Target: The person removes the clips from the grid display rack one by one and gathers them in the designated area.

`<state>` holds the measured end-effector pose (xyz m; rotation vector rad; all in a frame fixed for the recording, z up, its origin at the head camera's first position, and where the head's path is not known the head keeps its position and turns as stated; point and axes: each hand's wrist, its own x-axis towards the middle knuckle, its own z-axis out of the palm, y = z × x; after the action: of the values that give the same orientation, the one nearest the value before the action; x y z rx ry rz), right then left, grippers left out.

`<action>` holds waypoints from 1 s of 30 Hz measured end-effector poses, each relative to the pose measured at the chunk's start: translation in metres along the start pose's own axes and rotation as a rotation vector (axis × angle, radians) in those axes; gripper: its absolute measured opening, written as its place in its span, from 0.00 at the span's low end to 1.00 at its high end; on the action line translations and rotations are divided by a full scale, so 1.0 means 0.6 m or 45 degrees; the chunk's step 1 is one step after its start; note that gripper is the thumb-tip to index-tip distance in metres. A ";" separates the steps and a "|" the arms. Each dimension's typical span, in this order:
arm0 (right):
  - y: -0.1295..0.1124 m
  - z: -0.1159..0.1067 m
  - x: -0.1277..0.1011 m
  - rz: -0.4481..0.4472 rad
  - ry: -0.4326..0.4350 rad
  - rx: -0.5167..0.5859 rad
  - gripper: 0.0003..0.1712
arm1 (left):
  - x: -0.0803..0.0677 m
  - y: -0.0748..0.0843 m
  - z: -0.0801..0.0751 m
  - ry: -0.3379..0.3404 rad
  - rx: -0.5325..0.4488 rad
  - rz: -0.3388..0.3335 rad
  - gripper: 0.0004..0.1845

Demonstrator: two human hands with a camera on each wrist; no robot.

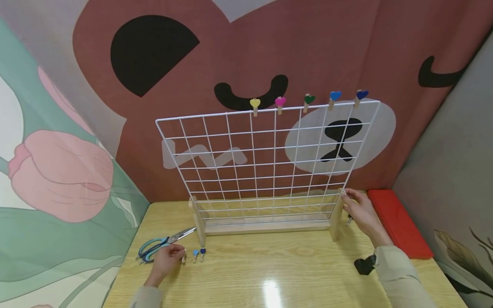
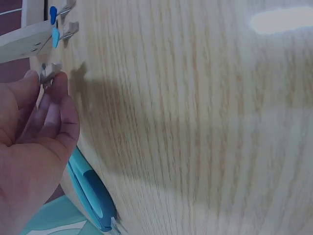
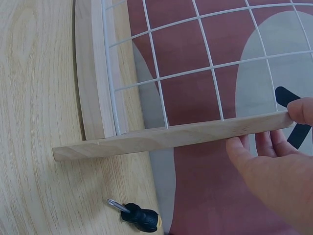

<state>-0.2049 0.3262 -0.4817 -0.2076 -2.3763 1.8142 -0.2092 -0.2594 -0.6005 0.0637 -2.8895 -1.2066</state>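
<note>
While blue-handled scissors (image 1: pixel 168 239) lie at the left side of a wood-grained desk (image 1: pixel 235 273), a person's left hand (image 1: pixel 165 262) pinches a small wooden clothespin (image 1: pixel 184 256) between thumb and fingers near the handles. Just to its right, beside the stand's left foot, are a light-blue heart clothespin (image 1: pixel 195 255) and a dark-blue one (image 1: pixel 203 254). At center, a white wire grid (image 1: pixel 274 171) rises from a wooden stand (image 1: pixel 265 229), its top rail lined, from the middle rightward, with yellow (image 1: pixel 255 107), pink (image 1: pixel 280 104), green (image 1: pixel 308 102), light-blue (image 1: pixel 334 99) and dark-blue (image 1: pixel 360 97) heart clothespins. The right hand (image 1: pixel 361 212) grips the upper end of the stand's right upright (image 1: pixel 336 220), thumb on one side and fingers on the other. Near that upright, a stubby black screwdriver (image 3: pixel 140 217) lies on the desk; farther right is a flat red case (image 1: pixel 400 223).
</note>
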 end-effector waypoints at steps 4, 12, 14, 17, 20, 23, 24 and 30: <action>-0.001 0.000 -0.001 0.005 -0.001 0.000 0.31 | 0.001 -0.001 0.009 0.024 -0.005 -0.010 0.03; -0.004 0.001 -0.001 0.008 0.009 0.006 0.30 | 0.001 0.006 0.018 0.028 0.029 -0.010 0.04; -0.003 0.001 -0.001 0.010 0.004 0.003 0.30 | 0.001 0.008 0.019 0.026 0.041 -0.019 0.04; -0.003 0.002 -0.001 0.013 -0.011 -0.003 0.31 | 0.001 0.009 0.020 0.016 0.035 -0.042 0.04; -0.003 0.001 -0.001 0.012 -0.018 -0.008 0.31 | 0.002 0.011 0.020 -0.005 0.038 -0.051 0.03; -0.004 0.001 -0.001 0.009 -0.015 -0.005 0.31 | 0.003 0.012 0.020 -0.029 0.060 -0.037 0.03; -0.004 0.001 -0.001 0.011 -0.015 -0.006 0.32 | 0.004 0.012 0.021 -0.035 0.067 -0.038 0.03; -0.002 0.001 0.000 0.013 -0.002 0.006 0.31 | 0.007 0.010 0.027 -0.024 0.089 0.013 0.03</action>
<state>-0.2048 0.3255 -0.4806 -0.2180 -2.3766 1.8247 -0.2141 -0.2437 -0.6074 0.0381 -2.9444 -1.1108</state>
